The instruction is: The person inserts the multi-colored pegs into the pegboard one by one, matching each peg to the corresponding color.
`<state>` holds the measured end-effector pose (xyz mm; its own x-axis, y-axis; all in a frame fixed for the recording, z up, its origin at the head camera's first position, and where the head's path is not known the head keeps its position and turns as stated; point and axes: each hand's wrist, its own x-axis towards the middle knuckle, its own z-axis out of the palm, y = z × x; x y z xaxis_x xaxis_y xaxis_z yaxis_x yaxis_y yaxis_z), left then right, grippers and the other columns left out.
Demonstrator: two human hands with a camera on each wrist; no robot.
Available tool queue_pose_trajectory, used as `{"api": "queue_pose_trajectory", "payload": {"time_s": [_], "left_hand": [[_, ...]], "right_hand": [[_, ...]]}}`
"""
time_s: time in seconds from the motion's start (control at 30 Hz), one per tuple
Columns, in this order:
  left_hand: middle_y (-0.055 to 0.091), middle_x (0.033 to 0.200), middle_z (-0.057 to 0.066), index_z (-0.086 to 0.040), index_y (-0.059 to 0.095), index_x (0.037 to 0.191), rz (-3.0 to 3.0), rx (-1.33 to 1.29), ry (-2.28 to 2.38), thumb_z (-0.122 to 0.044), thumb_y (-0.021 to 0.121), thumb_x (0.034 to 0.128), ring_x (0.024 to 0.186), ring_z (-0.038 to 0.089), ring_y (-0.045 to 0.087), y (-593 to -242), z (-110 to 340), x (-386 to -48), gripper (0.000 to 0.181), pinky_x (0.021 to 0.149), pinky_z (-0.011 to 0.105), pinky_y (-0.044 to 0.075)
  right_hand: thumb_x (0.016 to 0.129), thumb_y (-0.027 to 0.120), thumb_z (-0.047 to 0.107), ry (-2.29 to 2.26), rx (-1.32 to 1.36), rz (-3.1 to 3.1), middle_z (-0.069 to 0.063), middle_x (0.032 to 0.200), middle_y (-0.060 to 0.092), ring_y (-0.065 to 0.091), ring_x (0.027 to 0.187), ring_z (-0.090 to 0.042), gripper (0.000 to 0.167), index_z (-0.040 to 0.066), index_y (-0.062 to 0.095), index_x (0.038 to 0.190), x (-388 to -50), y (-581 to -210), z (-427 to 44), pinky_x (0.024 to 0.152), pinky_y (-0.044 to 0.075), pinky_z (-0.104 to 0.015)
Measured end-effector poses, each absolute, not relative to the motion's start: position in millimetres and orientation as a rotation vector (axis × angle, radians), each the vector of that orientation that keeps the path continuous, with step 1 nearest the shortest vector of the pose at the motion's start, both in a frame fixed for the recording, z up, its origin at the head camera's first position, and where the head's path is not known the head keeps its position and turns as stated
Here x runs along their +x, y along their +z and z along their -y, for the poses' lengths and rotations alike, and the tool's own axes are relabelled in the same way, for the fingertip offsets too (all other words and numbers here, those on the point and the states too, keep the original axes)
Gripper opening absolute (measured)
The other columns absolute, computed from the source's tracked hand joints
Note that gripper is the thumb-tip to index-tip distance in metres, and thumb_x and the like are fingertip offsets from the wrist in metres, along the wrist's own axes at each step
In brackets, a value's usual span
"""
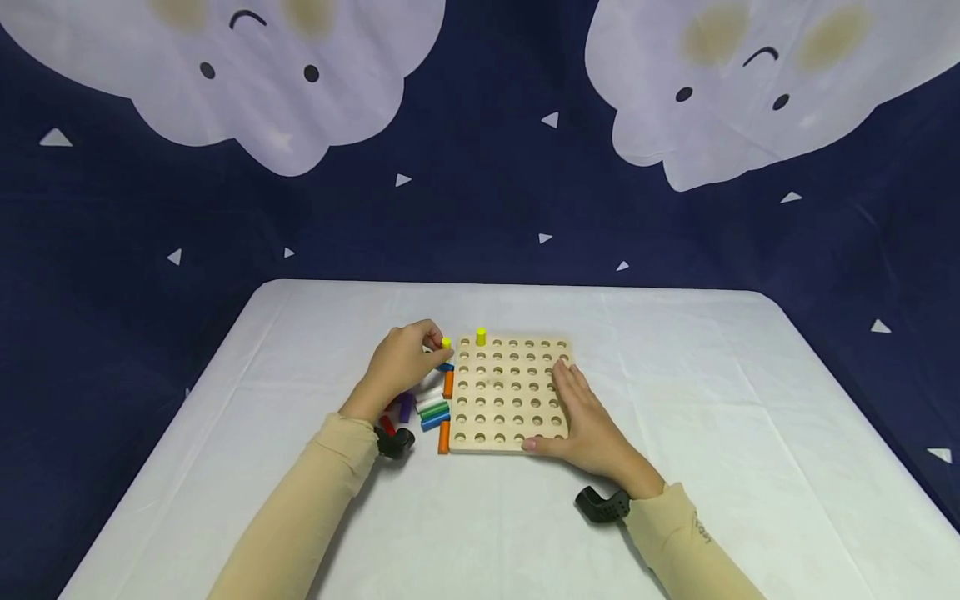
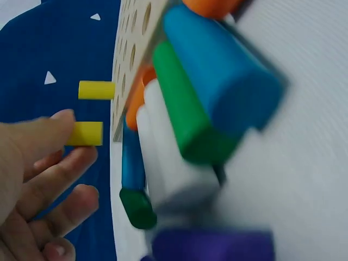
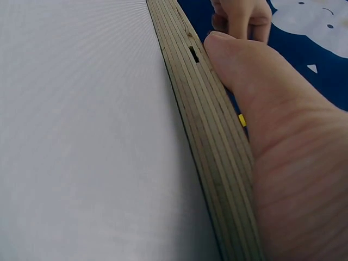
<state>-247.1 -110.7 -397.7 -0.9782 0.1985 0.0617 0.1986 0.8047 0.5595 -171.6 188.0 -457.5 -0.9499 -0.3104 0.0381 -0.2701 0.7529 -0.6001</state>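
Observation:
Between thumb and fingertips, my left hand [image 1: 399, 364] pinches a yellow peg [image 2: 89, 134], just off the far left corner of the wooden pegboard [image 1: 507, 395]. Another yellow peg [image 1: 481, 337] stands upright in a hole of the far row. My right hand [image 1: 596, 433] rests on the board's near right corner, its fingers extended along the right side and the thumb on the near edge. The thumb [image 3: 239, 60] lies over the layered wood edge in the right wrist view. The undersides of the right fingers are hidden.
Left of the board lie loose pegs: an orange peg [image 1: 444, 437], a blue peg [image 1: 435, 422], a green peg [image 1: 433, 410], white pegs [image 2: 171, 163], a purple peg [image 1: 406, 407] and a red peg [image 1: 387, 425]. A white cloth [image 1: 750, 400] covers the table.

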Motion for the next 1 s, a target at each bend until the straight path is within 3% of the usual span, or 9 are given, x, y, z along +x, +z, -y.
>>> {"api": "queue_pose_trajectory", "payload": {"time_s": [0.3, 0.63, 0.83, 1.0], "left_hand": [[0.075, 0.106, 0.006, -0.017, 0.064, 0.104, 2.928, -0.281, -1.002, -0.031, 0.071, 0.0927, 0.080, 0.021, 0.067, -404.8, 91.7, -263.1, 0.019, 0.070, 0.034, 0.049], [0.075, 0.107, 0.006, -0.015, 0.065, 0.106, 2.942, -0.279, -0.961, -0.028, 0.071, 0.0929, 0.092, 0.025, 0.069, -409.8, 82.0, -271.9, 0.019, 0.077, 0.039, 0.052], [0.075, 0.103, 0.005, -0.015, 0.066, 0.104, 2.943, -0.270, -0.886, -0.027, 0.073, 0.0909, 0.088, 0.024, 0.069, -411.1, 80.6, -274.5, 0.019, 0.074, 0.039, 0.052], [0.076, 0.103, 0.005, -0.014, 0.069, 0.104, 2.932, -0.328, -0.839, -0.026, 0.075, 0.0890, 0.093, 0.026, 0.069, -412.3, 78.8, -275.3, 0.021, 0.078, 0.040, 0.053]], "right_hand": [[0.066, 0.074, 0.076, -0.979, -0.471, -2.874, -0.005, 0.168, 0.003, -0.002, 0.155, -0.031, 0.133, 0.010, 0.007, 0.160, -170.8, -458.6, -188.5, 0.122, 0.010, -0.057], [0.065, 0.075, 0.075, -0.974, -0.466, -2.878, -0.003, 0.168, 0.003, -0.002, 0.156, -0.031, 0.133, 0.011, 0.006, 0.160, -172.1, -458.3, -188.2, 0.122, 0.010, -0.057], [0.065, 0.075, 0.076, -0.982, -0.462, -2.867, -0.003, 0.168, 0.003, -0.002, 0.156, -0.030, 0.133, 0.012, 0.006, 0.160, -172.2, -457.9, -187.8, 0.123, 0.009, -0.056], [0.065, 0.076, 0.074, -0.975, -0.462, -2.875, -0.003, 0.168, 0.003, -0.002, 0.156, -0.030, 0.133, 0.012, 0.006, 0.160, -172.5, -458.5, -188.2, 0.122, 0.010, -0.057]]}}
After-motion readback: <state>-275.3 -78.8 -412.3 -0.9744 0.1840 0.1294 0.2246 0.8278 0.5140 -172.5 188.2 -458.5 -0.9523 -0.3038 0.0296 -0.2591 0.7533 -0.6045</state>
